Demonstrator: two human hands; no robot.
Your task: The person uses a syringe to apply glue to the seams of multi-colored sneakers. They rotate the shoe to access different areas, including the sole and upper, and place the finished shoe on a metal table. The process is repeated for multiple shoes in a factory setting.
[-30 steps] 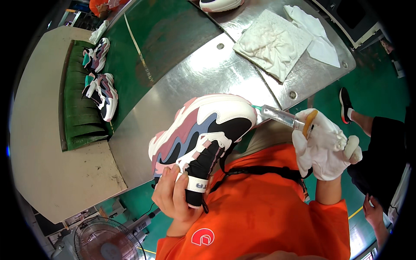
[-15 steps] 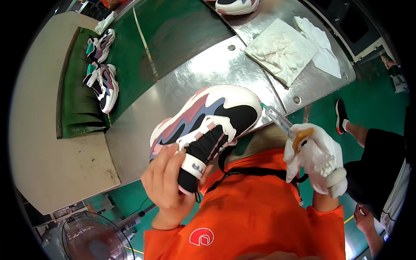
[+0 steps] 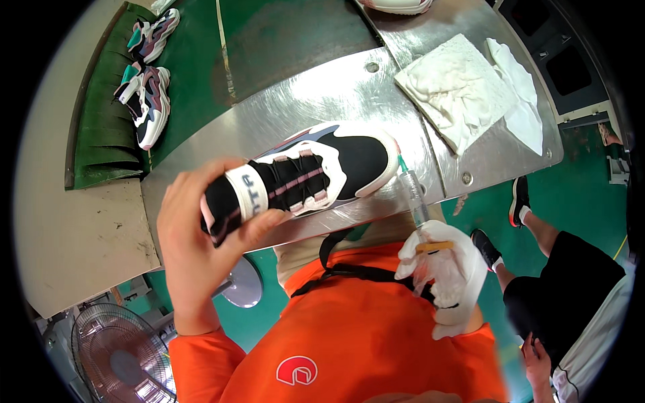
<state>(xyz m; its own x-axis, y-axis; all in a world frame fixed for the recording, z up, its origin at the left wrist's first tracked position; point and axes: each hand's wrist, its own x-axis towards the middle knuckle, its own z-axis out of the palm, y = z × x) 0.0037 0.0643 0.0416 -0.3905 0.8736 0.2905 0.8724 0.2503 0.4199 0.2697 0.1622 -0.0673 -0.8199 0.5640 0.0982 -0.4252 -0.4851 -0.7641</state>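
My bare left hand point(image 3: 195, 242) grips a black, white and pink sneaker point(image 3: 309, 171) by its heel and ankle collar, holding it over the steel table point(image 3: 295, 107) with the laces facing up and the toe to the right. My right hand point(image 3: 443, 269) wears a white glove and holds a clear syringe point(image 3: 413, 195). The syringe's green tip touches the sneaker's toe edge near the sole.
Two white cloths point(image 3: 463, 87) lie at the table's right end. Two more sneakers point(image 3: 148, 74) sit on the green conveyor belt point(image 3: 201, 67) at the upper left. Another person in black shorts point(image 3: 564, 275) stands at the right. A floor fan point(image 3: 121, 356) is at the lower left.
I have turned the sneaker from its side view so that the laces face up. The syringe has moved in, and its tip now meets the toe edge.
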